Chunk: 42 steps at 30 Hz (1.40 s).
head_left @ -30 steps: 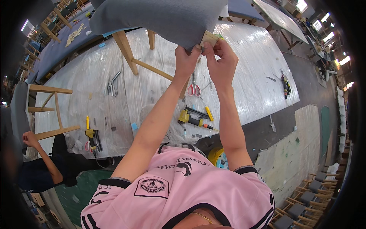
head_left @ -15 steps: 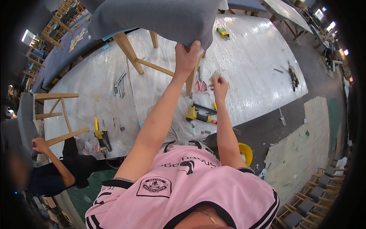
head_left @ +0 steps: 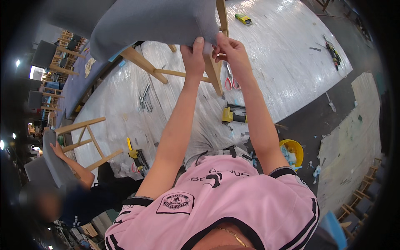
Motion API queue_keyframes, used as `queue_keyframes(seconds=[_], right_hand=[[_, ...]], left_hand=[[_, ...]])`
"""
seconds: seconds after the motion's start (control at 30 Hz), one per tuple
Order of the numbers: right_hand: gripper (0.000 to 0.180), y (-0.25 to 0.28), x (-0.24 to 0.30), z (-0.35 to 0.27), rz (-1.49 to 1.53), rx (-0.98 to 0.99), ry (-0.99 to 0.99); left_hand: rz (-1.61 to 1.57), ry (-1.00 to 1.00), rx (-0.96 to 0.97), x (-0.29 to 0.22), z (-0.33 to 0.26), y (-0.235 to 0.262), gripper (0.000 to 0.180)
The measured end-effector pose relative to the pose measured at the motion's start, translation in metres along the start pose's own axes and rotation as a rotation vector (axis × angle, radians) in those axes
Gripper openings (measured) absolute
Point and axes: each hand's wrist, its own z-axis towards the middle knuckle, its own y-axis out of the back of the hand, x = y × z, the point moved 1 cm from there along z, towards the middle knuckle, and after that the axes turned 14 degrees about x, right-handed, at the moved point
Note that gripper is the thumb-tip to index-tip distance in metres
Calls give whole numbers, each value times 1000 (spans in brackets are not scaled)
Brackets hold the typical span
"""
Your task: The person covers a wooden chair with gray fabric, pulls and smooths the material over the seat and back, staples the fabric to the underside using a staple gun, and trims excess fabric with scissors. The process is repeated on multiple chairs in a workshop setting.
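"Where's the grey chair (head_left: 154,27)?"
"On the tabletop (head_left: 279,62), toward twelve o'clock."
"Each grip?"
"Left hand (head_left: 193,58) pinches its seat edge; right hand (head_left: 232,53) is at the corner, whether pinching, I can't tell."

A: Light ok?
B: Mostly. Mid bright, esp. plastic sheeting (head_left: 287,54), w/ white glare along its creases. Grey seat (head_left: 158,25) looks matte, darker underneath.
A: Src?
B: Main one, can't tell. Small lamps (head_left: 17,63) and a white panel (head_left: 37,73) glow far L; bg there v. dark.
A: Distortion?
B: Typ. fisheye: black rim, sheeting's R edge bowed, chairs (head_left: 362,204) at lower R dim + squeezed.
A: Focus?
B: Left hand (head_left: 193,60) and right hand (head_left: 235,54) fairly clear; co-worker's head (head_left: 49,204), lower L, just a blurred patch.
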Motion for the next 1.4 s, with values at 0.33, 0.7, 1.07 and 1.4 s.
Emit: queue_keyframes(seconds=[0.33,0.7,1.07,1.4], right_hand=[[42,-24,-29,18,-147,-233,276],[43,-35,-45,27,-20,-291,575],[45,-33,-50,21,-173,-297,652],[47,-24,-56,17,-157,-185,643]], left_hand=[[-9,92,-9,7,-2,9,69],[1126,-318,218,-148,21,17,31],[1617,-630,371,-119,76,-19,64],[1576,-714,293,-110,65,-11,65]])
